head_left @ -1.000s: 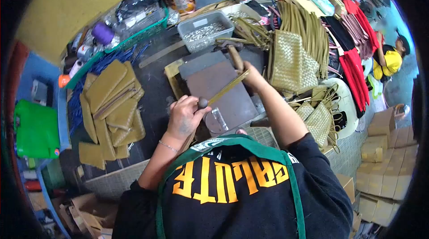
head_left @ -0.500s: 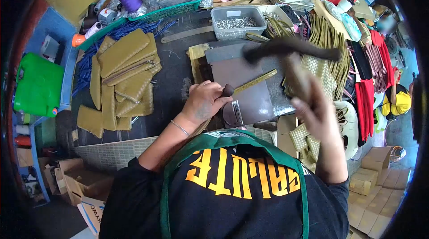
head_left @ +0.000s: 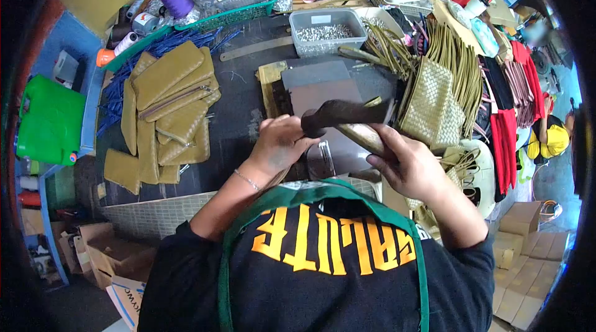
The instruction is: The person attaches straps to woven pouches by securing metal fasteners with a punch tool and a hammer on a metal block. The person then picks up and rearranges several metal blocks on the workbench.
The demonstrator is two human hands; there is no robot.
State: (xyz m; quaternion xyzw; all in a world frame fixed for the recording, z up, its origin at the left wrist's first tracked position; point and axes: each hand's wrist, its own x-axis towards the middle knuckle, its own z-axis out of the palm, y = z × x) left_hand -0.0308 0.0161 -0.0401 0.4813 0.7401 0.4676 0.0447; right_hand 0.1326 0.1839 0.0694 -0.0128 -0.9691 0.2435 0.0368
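My right hand (head_left: 410, 161) is closed round the wooden handle of a hammer (head_left: 357, 113). The hammer's dark head lies over the top of an upright tool in my left hand (head_left: 276, 142); the tool looks like a punch, though the head hides it. Beneath is a smooth brown slab (head_left: 320, 93) on the dark table. Only the tip of a narrow olive strap (head_left: 374, 101) shows past the hammer. Close to my left hand, by the table's front edge, lies a small shiny metal piece (head_left: 327, 155).
Olive woven leather pieces (head_left: 171, 108) are piled on the left. A clear tub of small metal fittings (head_left: 329, 32) stands behind the slab. Woven panels (head_left: 437, 105) and olive strips (head_left: 459, 59) lie on the right. Another person in yellow (head_left: 554, 140) is at far right.
The hammer has swung down and left from its raised position, onto the tool in my left hand. My left hand has stayed nearly in place.
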